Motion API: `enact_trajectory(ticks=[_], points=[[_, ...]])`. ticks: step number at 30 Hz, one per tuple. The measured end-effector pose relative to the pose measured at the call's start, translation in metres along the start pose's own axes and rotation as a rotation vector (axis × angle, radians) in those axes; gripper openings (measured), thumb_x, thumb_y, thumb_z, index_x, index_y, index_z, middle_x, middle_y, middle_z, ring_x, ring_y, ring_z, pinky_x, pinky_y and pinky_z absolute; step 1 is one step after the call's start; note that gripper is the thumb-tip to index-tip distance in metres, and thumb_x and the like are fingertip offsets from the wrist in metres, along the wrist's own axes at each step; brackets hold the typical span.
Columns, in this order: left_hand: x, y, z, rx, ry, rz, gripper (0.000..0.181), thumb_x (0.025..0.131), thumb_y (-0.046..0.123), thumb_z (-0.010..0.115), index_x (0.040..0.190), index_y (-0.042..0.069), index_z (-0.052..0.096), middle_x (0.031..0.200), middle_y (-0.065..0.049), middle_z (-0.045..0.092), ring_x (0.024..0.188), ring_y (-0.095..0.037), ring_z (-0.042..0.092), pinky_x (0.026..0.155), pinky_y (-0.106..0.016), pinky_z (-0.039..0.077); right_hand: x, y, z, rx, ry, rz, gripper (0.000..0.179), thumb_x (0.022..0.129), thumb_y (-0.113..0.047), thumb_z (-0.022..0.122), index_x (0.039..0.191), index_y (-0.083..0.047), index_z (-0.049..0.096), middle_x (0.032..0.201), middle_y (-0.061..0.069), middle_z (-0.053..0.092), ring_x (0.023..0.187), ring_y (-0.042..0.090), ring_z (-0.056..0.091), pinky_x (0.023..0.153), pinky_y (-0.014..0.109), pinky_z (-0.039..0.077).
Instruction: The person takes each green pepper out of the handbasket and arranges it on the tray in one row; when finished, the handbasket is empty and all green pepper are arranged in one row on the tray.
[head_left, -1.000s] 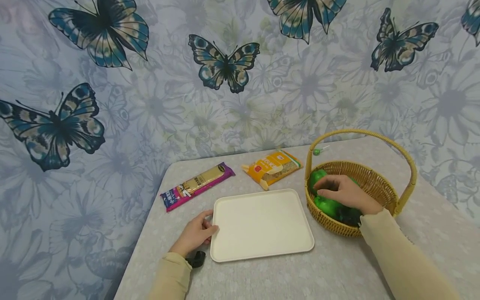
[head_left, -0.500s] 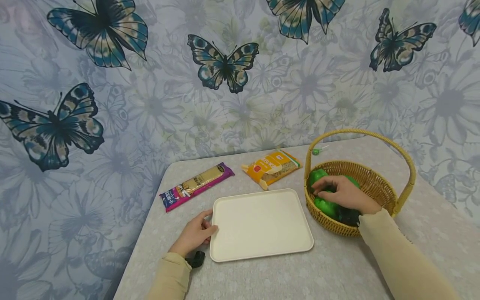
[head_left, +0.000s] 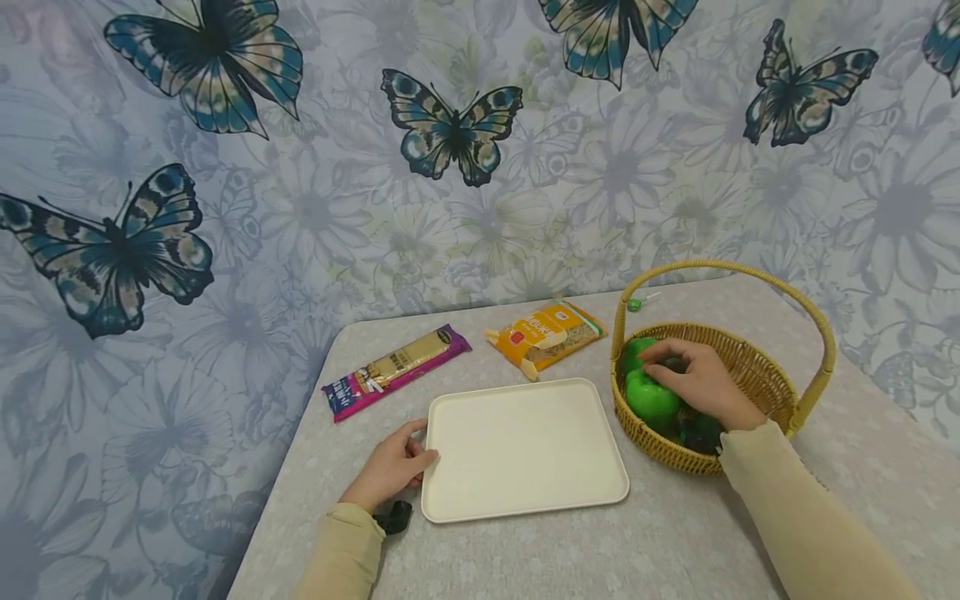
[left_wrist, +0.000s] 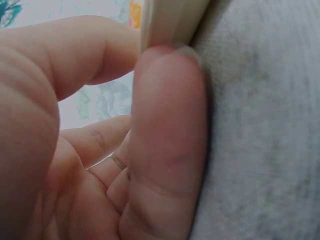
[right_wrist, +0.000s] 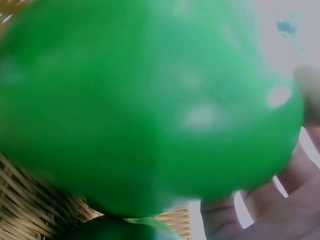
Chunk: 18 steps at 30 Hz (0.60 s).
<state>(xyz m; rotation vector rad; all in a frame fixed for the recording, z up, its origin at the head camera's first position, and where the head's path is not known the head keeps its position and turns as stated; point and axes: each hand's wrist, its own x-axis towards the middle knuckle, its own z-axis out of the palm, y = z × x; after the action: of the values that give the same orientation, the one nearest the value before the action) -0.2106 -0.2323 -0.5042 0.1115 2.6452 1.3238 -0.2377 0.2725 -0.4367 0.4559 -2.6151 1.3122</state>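
My left hand holds the left edge of a cream rectangular tray. In the left wrist view, the thumb presses against the tray's edge and a finger reaches its other side. Inside a wicker basket, my right hand grips a glossy green bell pepper from above. That bell pepper fills most of the right wrist view, with the fingers curved along its side. Another green piece lies behind it, and a dark item sits under the wrist, partly hidden.
A purple packet of noodles lies behind the tray at the left. Right of it is an orange food bag. The basket's tall handle arches above the right hand. A small green object lies behind the basket.
My right hand has shifted slightly right and up within the basket, and the bell pepper under it now shows more fully. The left hand and the tray stay in place.
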Motion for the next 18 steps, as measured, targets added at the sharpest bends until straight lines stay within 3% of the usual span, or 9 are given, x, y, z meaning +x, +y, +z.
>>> enact_trajectory(ticks=[3, 11, 18], points=[[0.0000, 0.0000, 0.0002, 0.003, 0.001, 0.006, 0.061, 0.095, 0.021, 0.074, 0.149, 0.009, 0.050, 0.084, -0.005, 0.062, 0.064, -0.017, 0.061, 0.056, -0.030, 0.054, -0.0001, 0.0007, 0.0001, -0.013, 0.007, -0.006, 0.022, 0.100, -0.025, 0.070, 0.116, -0.011, 0.075, 0.116, 0.009, 0.073, 0.097, 0.019, 0.065, 0.080, 0.029, 0.054], [0.0003, -0.0006, 0.0008, 0.007, 0.002, 0.003, 0.061, 0.096, 0.022, 0.074, 0.150, 0.008, 0.050, 0.084, -0.006, 0.063, 0.065, -0.017, 0.061, 0.057, -0.031, 0.054, -0.0021, -0.0007, 0.0015, 0.021, -0.083, -0.041, 0.022, 0.098, -0.016, 0.071, 0.117, -0.005, 0.074, 0.103, 0.007, 0.073, 0.091, 0.015, 0.063, 0.077, 0.030, 0.052], [0.0003, -0.0006, 0.0010, 0.005, 0.002, -0.003, 0.060, 0.096, 0.022, 0.074, 0.150, 0.009, 0.050, 0.084, -0.006, 0.063, 0.065, -0.017, 0.061, 0.057, -0.031, 0.054, -0.0043, 0.0016, 0.0007, 0.029, -0.158, -0.050, 0.027, 0.095, -0.017, 0.075, 0.121, -0.008, 0.073, 0.115, 0.007, 0.072, 0.106, 0.018, 0.064, 0.088, 0.029, 0.050]])
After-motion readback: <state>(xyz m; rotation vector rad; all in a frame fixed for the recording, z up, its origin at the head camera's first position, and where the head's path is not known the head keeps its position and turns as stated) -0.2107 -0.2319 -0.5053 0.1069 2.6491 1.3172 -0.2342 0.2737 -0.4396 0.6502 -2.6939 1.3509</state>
